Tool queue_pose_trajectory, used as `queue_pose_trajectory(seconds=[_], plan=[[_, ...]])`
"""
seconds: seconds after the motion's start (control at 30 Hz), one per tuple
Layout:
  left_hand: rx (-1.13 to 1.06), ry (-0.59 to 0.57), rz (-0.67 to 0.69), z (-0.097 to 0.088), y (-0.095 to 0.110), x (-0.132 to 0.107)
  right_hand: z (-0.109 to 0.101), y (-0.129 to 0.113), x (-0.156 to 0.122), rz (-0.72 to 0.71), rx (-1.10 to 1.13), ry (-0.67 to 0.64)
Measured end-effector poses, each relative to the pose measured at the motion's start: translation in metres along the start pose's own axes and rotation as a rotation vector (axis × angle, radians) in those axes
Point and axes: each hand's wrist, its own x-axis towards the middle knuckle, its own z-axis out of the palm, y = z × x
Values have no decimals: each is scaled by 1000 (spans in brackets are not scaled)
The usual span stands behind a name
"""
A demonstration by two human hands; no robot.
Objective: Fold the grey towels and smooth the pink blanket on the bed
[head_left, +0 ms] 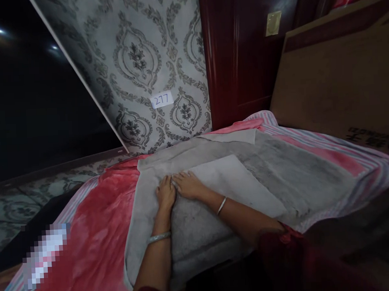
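A grey cloth lies spread over a red-and-pink blanket on a bed. A lighter folded part of the cloth sits in its middle. My left hand rests flat on the grey cloth, fingers stretched out and pressing down. My right hand lies right beside it, fingers flat on the edge of the lighter fold. Both wrists wear silver bangles. Neither hand holds anything.
Patterned grey wallpaper with a small tag reading 277 stands behind the bed. A dark red wooden door is at the back, a brown headboard at right. A dark window is at left.
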Motion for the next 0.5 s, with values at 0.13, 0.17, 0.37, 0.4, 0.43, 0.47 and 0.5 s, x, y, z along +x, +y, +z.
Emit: queue_pose_trajectory(seconds=[0.13, 0.17, 0.37, 0.4, 0.43, 0.47, 0.5], plan=[[-6, 9, -2, 4, -1, 2, -3, 34, -12, 141, -19, 14], [-10, 10, -6, 4, -2, 3, -6, 46, -18, 191, -29, 9], [-42, 12, -15, 5, -2, 4, -29, 120, -65, 451, -119, -3], [-47, 12, -14, 4, -1, 4, -31, 129, -73, 488, -124, -4], [-52, 12, -13, 4, -1, 5, -33, 136, -81, 526, -121, -8], [-56, 12, -12, 4, -1, 5, -34, 143, -90, 567, -112, -12], [-60, 13, -11, 3, 0, 5, -36, 148, -97, 610, -97, -18]])
